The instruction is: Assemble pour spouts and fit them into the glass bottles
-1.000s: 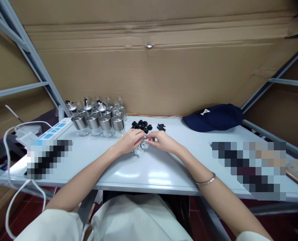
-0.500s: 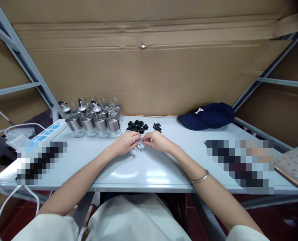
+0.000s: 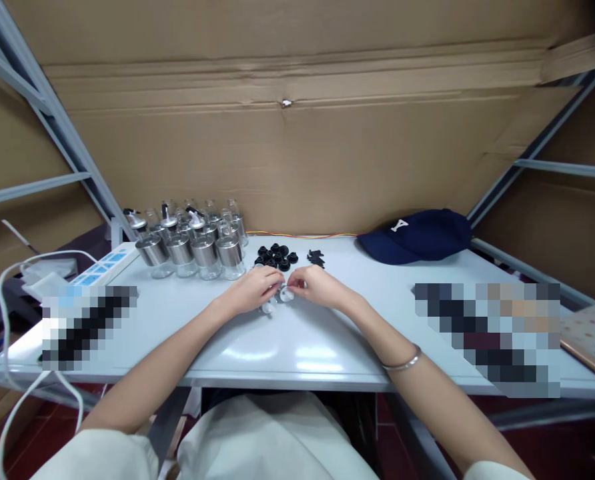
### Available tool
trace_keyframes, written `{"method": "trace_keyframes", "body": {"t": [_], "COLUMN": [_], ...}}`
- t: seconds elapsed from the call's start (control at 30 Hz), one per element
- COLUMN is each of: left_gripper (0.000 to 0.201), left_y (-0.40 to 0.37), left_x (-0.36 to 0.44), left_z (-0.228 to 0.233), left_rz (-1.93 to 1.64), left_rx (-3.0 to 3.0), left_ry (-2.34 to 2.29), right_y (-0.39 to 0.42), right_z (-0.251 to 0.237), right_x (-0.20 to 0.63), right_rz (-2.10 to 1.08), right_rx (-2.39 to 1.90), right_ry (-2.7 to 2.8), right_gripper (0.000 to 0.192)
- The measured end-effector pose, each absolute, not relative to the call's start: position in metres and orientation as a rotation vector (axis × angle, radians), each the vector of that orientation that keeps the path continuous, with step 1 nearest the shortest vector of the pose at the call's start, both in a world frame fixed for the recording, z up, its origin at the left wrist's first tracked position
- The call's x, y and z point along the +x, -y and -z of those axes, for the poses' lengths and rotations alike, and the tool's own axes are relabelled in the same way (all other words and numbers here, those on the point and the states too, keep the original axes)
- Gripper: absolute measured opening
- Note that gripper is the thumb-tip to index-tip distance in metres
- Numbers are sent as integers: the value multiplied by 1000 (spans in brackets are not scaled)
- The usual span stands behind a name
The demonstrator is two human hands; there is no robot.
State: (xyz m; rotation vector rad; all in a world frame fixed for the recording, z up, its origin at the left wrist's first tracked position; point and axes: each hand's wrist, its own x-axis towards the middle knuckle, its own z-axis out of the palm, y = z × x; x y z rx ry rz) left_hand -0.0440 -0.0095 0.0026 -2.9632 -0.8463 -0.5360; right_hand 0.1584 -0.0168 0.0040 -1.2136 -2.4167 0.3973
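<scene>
My right hand (image 3: 313,287) pinches a small white-and-clear plastic spout piece (image 3: 286,294) between thumb and fingertips just above the table. Close by on the left, my left hand (image 3: 257,288) has its fingers curled together; whatever lies between them is too small to name. Under that hand another white spout piece (image 3: 268,307) rests on the table. A pile of round black stoppers (image 3: 276,253) sits just beyond both hands, and small black flaps (image 3: 316,257) lie to its right.
Glass bottles with steel sleeves (image 3: 205,252) stand in rows at the back left, three topped with pourers. Further left is a power strip (image 3: 100,263) with white cables. A navy cap (image 3: 420,237) lies at the back right. Cardboard (image 3: 297,153) walls the table's rear.
My hands have drawn slightly apart, and the white spout piece shows more clearly by the right fingertips. The whole view has shifted a little downward.
</scene>
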Motion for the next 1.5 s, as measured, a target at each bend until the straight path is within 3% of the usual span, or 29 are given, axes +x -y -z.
{"method": "trace_keyframes", "body": {"t": [0.63,0.9,1.1,1.27,1.5], "left_gripper": [22,25,40,16,30], "left_y": [8,10,15,22,14], "left_x": [-43,-43,-40,-33,-26], "left_z": [3,3,-1,-7,0], "left_rz": [561,658,1158,1729,2479], "left_rx": [-2993,-3017,-3104,-3075,-2899], "left_ry": [905,910,892,1239,1637], "right_y": [20,24,25,25,31], "right_z": [-11,-19,-24,-23,-21], "right_x": [163,163,163,156,151], "right_rz": [-415,-582,-755,-954,-760], "right_rx": [-1227,-1237,-1046,-923,-1108], "right_ry": [2381,2319,2089,1956,2144], "right_gripper": [13,10,10,19,23]}}
